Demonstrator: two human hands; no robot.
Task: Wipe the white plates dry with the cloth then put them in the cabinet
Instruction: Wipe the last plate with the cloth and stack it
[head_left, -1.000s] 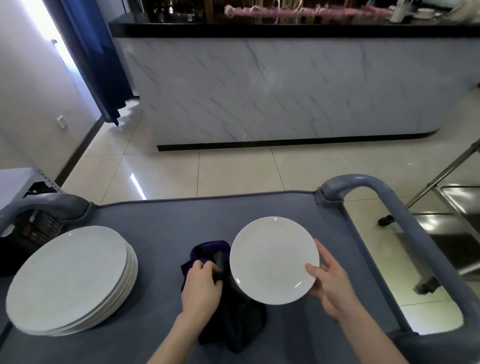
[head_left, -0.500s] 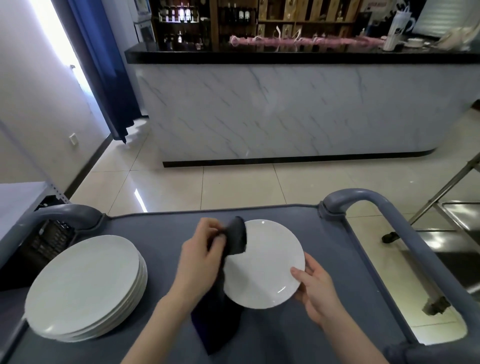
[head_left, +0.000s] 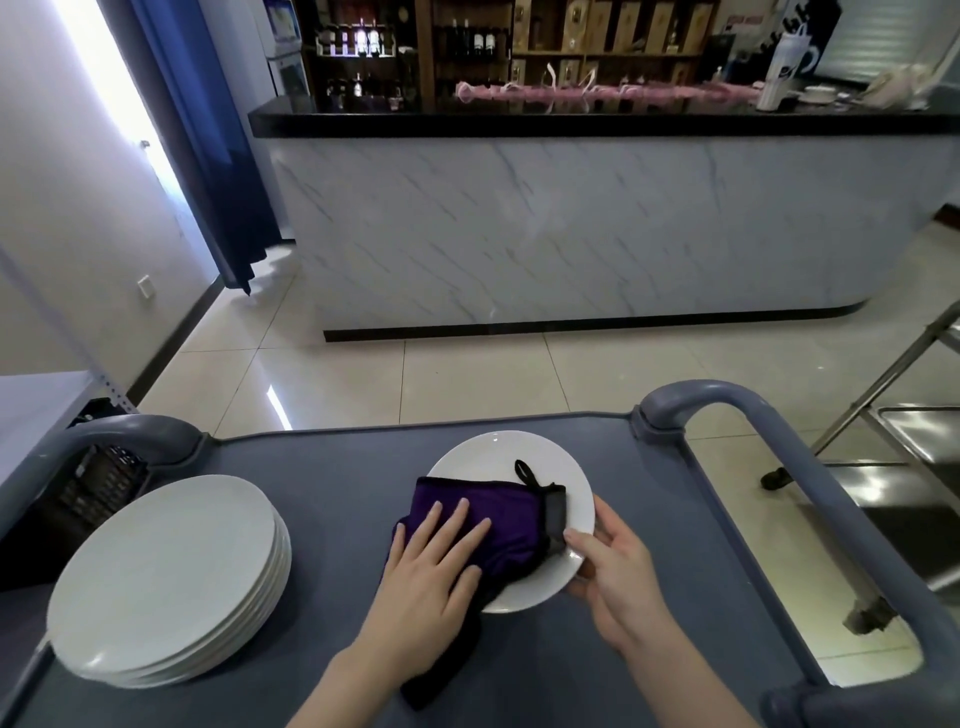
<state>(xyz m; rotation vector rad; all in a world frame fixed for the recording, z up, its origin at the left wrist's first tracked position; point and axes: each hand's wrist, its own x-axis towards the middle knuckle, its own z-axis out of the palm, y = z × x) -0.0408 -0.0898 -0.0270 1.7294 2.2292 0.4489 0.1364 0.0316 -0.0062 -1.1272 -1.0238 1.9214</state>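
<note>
While your left hand (head_left: 436, 566) lay flat, fingers straight, on the folded purple cloth (head_left: 493, 525), it pressed that cloth onto the round white ceramic plate (head_left: 488, 452). Your right hand (head_left: 613, 577) pinched the plate's right rim, thumb on top. The plate sat over the grey cart worktop (head_left: 337, 467); couldn't tell if it rested on it. To the left sat the stack of large white plates (head_left: 166, 577). Risk, as I read it: a one-edge grip plus a push from the cloth side could lever the plate loose, worse if the glaze was wet. The cloth's tail hung off the near rim and could drag. No cabinet was in view.
</note>
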